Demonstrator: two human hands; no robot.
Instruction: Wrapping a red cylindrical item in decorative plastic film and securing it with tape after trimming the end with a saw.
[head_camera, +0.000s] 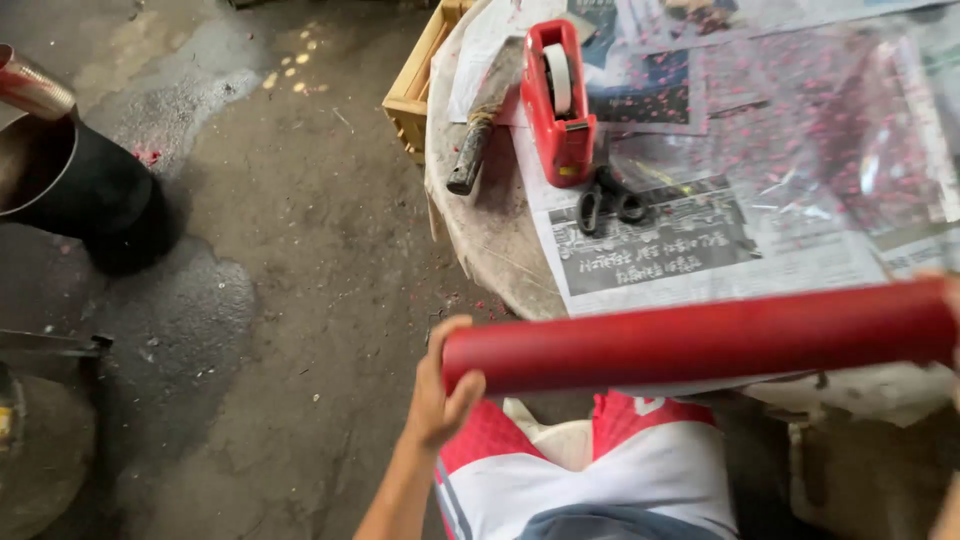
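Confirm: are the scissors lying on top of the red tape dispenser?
No, the scissors lie on the newspaper just below the tape dispenser.

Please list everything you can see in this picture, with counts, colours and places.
Long red paper tube: one, red, held level across the lower frame.
Red tape dispenser: one, red with a white roll, on the table top.
Black-handled scissors: one, black, on the newspaper.
Knife with dark handle: one, grey, at the table's left edge.
Newspaper sheets: several, printed, covering the table.
Round table: one, pale.
Black bucket: one, on the floor, left.
Left hand: gripping the tube's left end.
Right hand: at the frame's right edge, by the tube's right end.
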